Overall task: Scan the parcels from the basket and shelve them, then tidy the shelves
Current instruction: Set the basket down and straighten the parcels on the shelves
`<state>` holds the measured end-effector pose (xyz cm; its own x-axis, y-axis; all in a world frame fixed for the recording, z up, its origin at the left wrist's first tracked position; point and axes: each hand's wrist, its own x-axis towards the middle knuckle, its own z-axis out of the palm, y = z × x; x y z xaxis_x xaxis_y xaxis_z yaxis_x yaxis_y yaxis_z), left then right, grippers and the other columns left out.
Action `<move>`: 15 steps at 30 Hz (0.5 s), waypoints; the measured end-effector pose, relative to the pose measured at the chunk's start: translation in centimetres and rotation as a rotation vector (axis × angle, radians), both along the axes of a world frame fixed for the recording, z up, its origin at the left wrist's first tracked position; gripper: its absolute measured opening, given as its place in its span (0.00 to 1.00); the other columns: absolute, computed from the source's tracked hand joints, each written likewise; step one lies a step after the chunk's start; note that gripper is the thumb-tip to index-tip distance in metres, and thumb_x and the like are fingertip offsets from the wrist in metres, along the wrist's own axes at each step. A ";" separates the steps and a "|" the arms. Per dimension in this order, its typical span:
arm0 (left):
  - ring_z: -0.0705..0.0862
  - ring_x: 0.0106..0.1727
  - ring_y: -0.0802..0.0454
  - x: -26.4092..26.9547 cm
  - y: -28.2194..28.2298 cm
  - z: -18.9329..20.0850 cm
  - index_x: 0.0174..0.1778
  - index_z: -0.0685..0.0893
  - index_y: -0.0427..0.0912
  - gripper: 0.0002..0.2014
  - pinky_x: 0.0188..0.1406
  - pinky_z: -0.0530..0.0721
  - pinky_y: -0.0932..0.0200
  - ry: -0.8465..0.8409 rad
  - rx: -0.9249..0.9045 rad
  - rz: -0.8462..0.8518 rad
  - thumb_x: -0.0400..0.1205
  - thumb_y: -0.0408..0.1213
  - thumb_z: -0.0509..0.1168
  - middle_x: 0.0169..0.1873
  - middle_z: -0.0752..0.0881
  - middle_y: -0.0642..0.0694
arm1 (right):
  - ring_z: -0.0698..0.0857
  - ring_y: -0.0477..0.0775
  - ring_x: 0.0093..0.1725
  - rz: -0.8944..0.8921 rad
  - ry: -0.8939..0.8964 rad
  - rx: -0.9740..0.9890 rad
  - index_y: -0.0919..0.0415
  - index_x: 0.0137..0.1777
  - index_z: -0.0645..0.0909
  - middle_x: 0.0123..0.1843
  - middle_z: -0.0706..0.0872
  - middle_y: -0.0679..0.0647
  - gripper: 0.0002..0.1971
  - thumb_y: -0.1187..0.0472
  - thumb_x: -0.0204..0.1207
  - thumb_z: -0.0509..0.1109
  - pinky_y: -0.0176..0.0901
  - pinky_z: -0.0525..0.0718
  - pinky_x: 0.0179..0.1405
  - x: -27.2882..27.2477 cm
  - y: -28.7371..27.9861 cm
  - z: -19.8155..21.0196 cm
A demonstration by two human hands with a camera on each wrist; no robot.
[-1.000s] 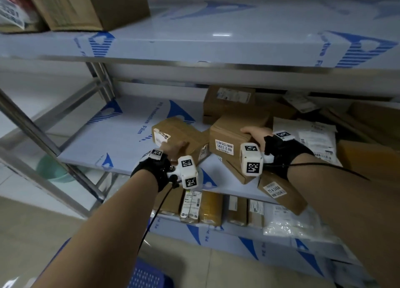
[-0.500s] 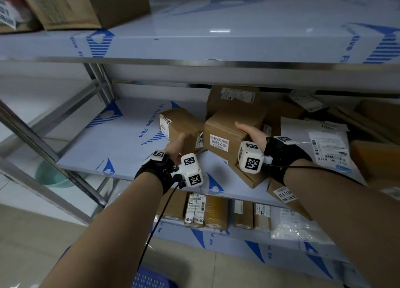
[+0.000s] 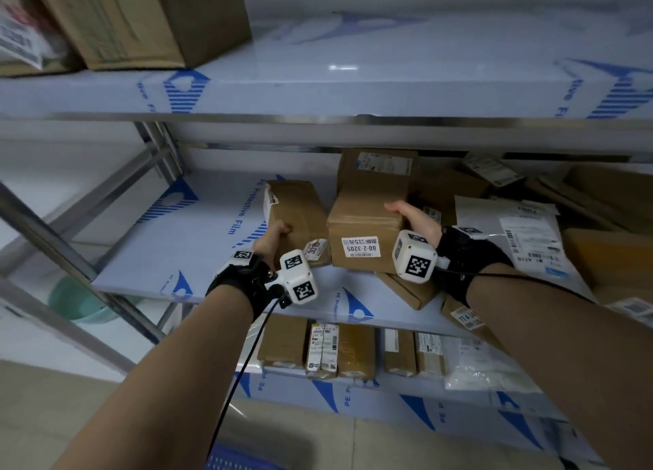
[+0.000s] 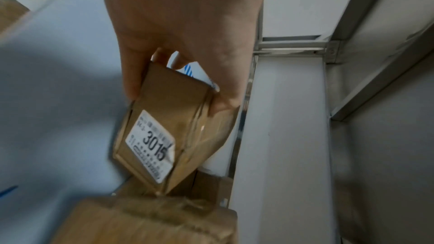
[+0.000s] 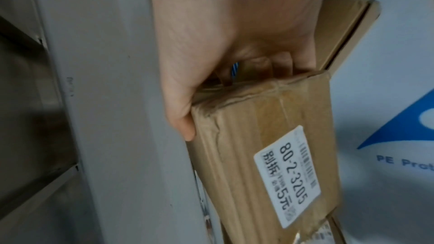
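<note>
Gripping small box with left hand; right hand grasps bigger box; both side by side over middle shelf.

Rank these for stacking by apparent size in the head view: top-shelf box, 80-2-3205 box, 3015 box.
1. top-shelf box, though nearness inflates it
2. 80-2-3205 box
3. 3015 box, close to second, partly hidden
</note>
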<state>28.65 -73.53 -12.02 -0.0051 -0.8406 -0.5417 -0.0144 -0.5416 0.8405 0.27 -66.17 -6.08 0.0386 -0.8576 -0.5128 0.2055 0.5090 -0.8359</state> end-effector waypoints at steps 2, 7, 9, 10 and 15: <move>0.82 0.54 0.38 0.7 2.4 2.3 0.67 0.78 0.35 0.45 0.54 0.81 0.45 -0.050 -0.046 -0.091 0.50 0.47 0.71 0.62 0.84 0.34 | 0.84 0.57 0.33 0.020 -0.018 0.011 0.62 0.59 0.78 0.41 0.83 0.60 0.20 0.48 0.75 0.71 0.40 0.86 0.31 0.4 1.2 0.7; 0.81 0.51 0.37 2.0 8.6 7.6 0.62 0.77 0.34 0.24 0.52 0.80 0.48 -0.151 -0.099 -0.165 0.73 0.42 0.64 0.58 0.81 0.31 | 0.83 0.55 0.32 0.087 -0.012 -0.022 0.62 0.62 0.77 0.39 0.81 0.59 0.23 0.48 0.73 0.73 0.40 0.86 0.30 1.3 4.3 3.2; 0.81 0.44 0.41 2.6 10.8 8.7 0.62 0.76 0.37 0.18 0.43 0.79 0.51 -0.196 -0.108 -0.131 0.79 0.41 0.60 0.57 0.80 0.33 | 0.82 0.54 0.27 0.142 0.004 -0.003 0.61 0.58 0.75 0.36 0.79 0.57 0.20 0.48 0.74 0.71 0.38 0.85 0.26 1.6 6.1 4.6; 0.81 0.42 0.43 2.5 12.7 10.0 0.63 0.75 0.37 0.16 0.41 0.79 0.53 -0.202 -0.113 -0.116 0.81 0.39 0.58 0.55 0.80 0.34 | 0.81 0.55 0.27 0.151 0.011 0.006 0.60 0.57 0.75 0.36 0.79 0.57 0.20 0.47 0.74 0.72 0.39 0.85 0.26 1.9 7.2 5.4; 0.87 0.30 0.48 3.2 19.9 14.1 0.58 0.79 0.36 0.12 0.32 0.85 0.60 -0.213 -0.070 -0.118 0.83 0.38 0.61 0.42 0.86 0.38 | 0.82 0.58 0.36 0.246 0.159 -0.012 0.60 0.64 0.74 0.42 0.80 0.59 0.31 0.45 0.65 0.77 0.45 0.84 0.37 2.6 11.4 8.1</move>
<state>31.86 -53.64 2.09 0.0025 -0.8766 -0.4812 -0.2554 -0.4658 0.8472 2.91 -54.76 2.05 0.1660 -0.8388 -0.5185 -0.0568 0.5168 -0.8542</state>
